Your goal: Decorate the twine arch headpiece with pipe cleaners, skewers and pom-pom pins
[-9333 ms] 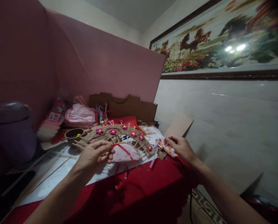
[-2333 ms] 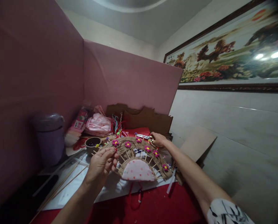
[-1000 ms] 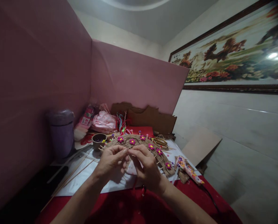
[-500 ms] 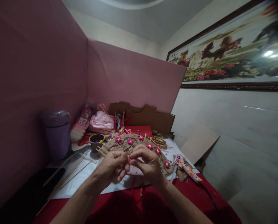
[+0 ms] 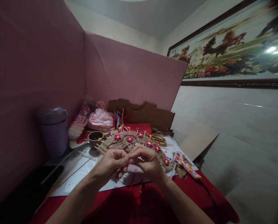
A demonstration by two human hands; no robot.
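Observation:
My left hand [image 5: 113, 164] and my right hand [image 5: 148, 163] meet at their fingertips over the table. Thumb and fingers of each are pinched together, and whatever small thing they hold is hidden between them. Just beyond my hands lies an arched piece woven from brown twine [image 5: 162, 156] over thin sticks. Magenta flowers with yellow centres [image 5: 149, 143] are spaced along it, and small coloured knobs on sticks [image 5: 137, 129] stand out from its upper edge. Part of the arch is covered by my hands.
A round cup with dark contents [image 5: 90, 143] stands left of the arch, near loose wooden sticks [image 5: 70, 172]. At the right lies a flower-patterned glue gun [image 5: 188, 167] with a black cord. Behind are a purple bin [image 5: 55, 137], pink cloth [image 5: 101, 119] and torn cardboard [image 5: 150, 118].
The view has shifted slightly. Both hands stay pinched together in nearly the same place; a pink bit that showed between the fingertips is now hidden.

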